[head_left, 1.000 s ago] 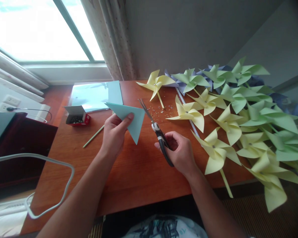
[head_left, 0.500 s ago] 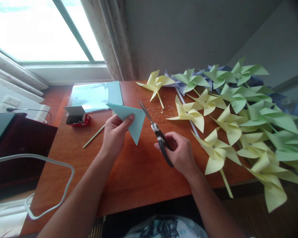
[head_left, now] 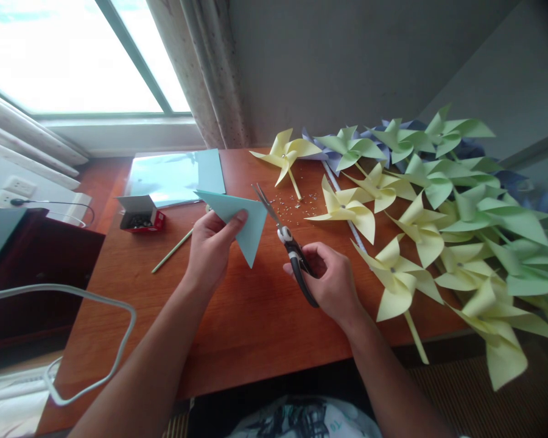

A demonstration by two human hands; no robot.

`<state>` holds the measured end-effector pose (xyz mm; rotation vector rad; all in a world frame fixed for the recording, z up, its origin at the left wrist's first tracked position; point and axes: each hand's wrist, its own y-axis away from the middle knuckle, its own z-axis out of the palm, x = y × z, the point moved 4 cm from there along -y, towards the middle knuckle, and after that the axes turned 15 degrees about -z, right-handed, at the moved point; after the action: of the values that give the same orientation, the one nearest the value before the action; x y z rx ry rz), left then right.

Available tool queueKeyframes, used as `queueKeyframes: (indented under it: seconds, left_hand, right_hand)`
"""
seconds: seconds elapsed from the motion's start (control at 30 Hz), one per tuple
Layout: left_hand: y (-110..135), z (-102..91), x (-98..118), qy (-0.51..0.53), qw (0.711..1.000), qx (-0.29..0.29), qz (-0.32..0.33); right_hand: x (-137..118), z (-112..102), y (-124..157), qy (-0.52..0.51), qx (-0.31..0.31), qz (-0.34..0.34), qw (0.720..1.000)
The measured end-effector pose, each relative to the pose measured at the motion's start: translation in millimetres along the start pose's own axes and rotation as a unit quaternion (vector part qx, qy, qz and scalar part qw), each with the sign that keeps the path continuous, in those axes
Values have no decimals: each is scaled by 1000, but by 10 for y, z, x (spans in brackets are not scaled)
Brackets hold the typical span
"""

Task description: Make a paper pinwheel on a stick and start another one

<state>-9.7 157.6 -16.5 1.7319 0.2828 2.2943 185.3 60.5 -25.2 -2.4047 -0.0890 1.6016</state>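
A folded light-blue sheet of paper [head_left: 252, 226], triangular in shape, is pinched in my left hand [head_left: 213, 243], thumb on its upper face. My right hand [head_left: 331, 277] grips the black handles of a pair of scissors [head_left: 288, 239]. Their slightly parted blades point up and left, close to the right corner of the paper. Whether the blades touch the paper I cannot tell. Below the blades, tiny scraps [head_left: 292, 210] are scattered on the wooden table [head_left: 256, 328]. A pale green stick [head_left: 172, 250] lies left of my left hand.
A small red box [head_left: 141, 216] with dark bits inside stands open at the left. Behind it lie light-blue sheets [head_left: 211, 173] and a shiny clear packet [head_left: 164, 176]. Many yellow pinwheels [head_left: 395, 271] and green pinwheels [head_left: 433, 176] crowd the right side. A white cable [head_left: 130, 328] loops at the left edge.
Almost nothing differs. Both hands, the paper and the scissors hold the same position, with only a very slight shift of the view.
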Motion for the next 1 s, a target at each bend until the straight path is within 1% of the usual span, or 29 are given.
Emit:
queueKeyframes:
  seconds: [0.3,0.63,1.0]
  left_hand:
    - [-7,-5,-3,-7,1000,10,-2]
    - [-7,-5,-9,1,1000,-1,-4]
    - [-7,9,-7,-15,1000,-6,4]
  right_hand:
    - [-11,1,4,-9,7,2,1000]
    - [-2,-2,5,-15,1,5,1000]
    - [-18,7,11,-1,-8,9,1000]
